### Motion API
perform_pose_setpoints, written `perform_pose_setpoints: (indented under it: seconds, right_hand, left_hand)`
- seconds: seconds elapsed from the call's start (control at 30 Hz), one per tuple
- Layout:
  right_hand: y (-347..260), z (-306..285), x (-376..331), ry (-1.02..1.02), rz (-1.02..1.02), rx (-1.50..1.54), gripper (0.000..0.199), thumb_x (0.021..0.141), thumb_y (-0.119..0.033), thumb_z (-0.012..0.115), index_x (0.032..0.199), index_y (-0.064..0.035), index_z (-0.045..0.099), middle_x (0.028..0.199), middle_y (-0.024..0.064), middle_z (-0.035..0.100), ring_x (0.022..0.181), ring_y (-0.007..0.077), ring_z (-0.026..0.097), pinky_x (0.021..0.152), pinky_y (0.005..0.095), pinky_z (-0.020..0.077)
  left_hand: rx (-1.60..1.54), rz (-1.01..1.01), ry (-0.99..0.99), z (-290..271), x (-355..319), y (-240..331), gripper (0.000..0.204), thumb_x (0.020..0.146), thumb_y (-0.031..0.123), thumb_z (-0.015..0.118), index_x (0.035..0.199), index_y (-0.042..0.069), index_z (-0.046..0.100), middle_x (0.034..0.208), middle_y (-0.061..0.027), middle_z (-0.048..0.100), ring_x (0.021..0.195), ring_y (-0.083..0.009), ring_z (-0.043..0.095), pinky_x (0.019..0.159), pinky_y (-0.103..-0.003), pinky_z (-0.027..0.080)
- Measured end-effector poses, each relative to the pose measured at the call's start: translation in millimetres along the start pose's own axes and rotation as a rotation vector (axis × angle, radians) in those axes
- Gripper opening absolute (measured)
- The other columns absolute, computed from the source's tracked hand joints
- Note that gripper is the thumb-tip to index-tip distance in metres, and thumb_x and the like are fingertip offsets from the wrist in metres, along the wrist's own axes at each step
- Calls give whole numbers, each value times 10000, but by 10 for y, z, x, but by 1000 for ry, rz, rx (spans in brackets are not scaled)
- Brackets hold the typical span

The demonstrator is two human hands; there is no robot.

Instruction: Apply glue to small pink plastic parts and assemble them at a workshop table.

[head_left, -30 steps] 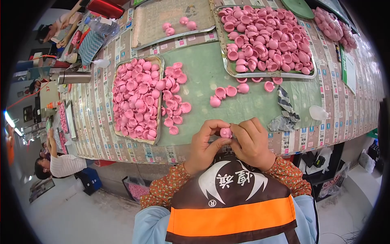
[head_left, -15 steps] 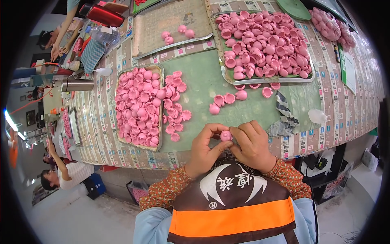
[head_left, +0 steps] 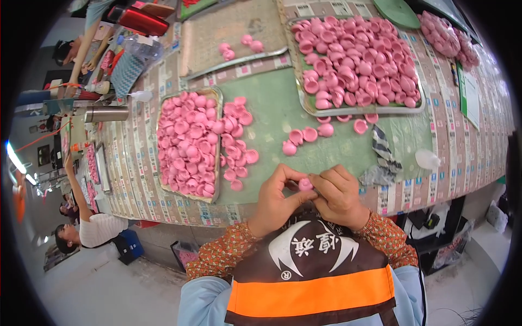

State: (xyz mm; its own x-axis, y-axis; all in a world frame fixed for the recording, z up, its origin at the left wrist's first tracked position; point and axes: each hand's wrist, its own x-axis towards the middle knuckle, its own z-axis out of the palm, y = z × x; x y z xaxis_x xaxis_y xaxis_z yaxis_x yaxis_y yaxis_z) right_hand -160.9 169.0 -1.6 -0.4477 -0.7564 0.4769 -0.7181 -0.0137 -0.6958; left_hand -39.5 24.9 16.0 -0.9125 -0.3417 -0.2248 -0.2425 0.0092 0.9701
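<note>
Between my two hands, close to my apron, is a small round pink plastic piece [head_left: 305, 185]. My left hand [head_left: 277, 198] pinches it from one side with thumb and forefinger. The fingers of my right hand [head_left: 341, 196] are curled against its other side. Just beyond them a few loose pink pieces [head_left: 296, 136] lie on the green mat [head_left: 266, 103]. A tray [head_left: 219, 127] heaped with hollow pink half-shells stands to the left, with more shells spilled along its right side. At the back right is a larger tray [head_left: 359, 110], also piled with pink cups.
A shallow tray [head_left: 204, 46] at the back holds several joined pink pieces. To the right lie a striped rag [head_left: 383, 157] and a white squeeze bottle [head_left: 427, 159]. A steel flask [head_left: 106, 113] and red thermos [head_left: 138, 20] stand left. Other people work at the far left.
My hands stay together around the pink piece, which has turned slightly between the fingers. The whole view has shifted a little. A person at the far left has raised an arm higher.
</note>
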Motion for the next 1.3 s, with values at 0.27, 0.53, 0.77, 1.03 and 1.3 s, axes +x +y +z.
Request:
perform_pose_setpoints:
  seconds: [0.27,0.53,0.77,1.03,1.3]
  right_hand:
    - [-29,-127,109,44,189,30,342,735,-15,743,1054,-16,622,905,122,594,778,286,562,660,375,462]
    - [-40,-534,-67,211,234,-97,294,791,79,677,1064,-2,607,903,125,580,753,224,526,654,308,442]
    - [117,-734,-496,455,295,-105,269,829,131,627,1081,38,604,951,99,581,806,167,520,716,280,440]
    - [566,-1210,-823,1070,611,-230,445,929,-55,646,1341,8,491,1145,71,511,1038,160,481,914,303,407]
    - [698,-1198,-734,898,611,43,569,919,-108,661,1428,-25,423,1307,118,480,1124,185,510,951,337,438]
  left_hand:
    - [169,44,108,-367,558,365,279,880,176,735,1107,86,600,1024,16,634,934,-78,588,765,-255,481]
    - [1068,596,538,-1348,2015,371,256,817,232,746,1032,105,689,950,-57,647,937,-257,595,826,-395,467]
    - [1321,520,515,-1472,2302,260,269,822,250,709,1074,155,700,959,-46,649,941,-277,586,795,-442,448]
    - [1067,539,409,-1422,1502,477,193,900,237,639,824,60,658,851,-99,622,847,-337,567,743,-427,448]
    - [1237,509,290,-1256,799,283,124,852,189,679,971,150,680,912,-45,561,902,-259,548,783,-405,437]
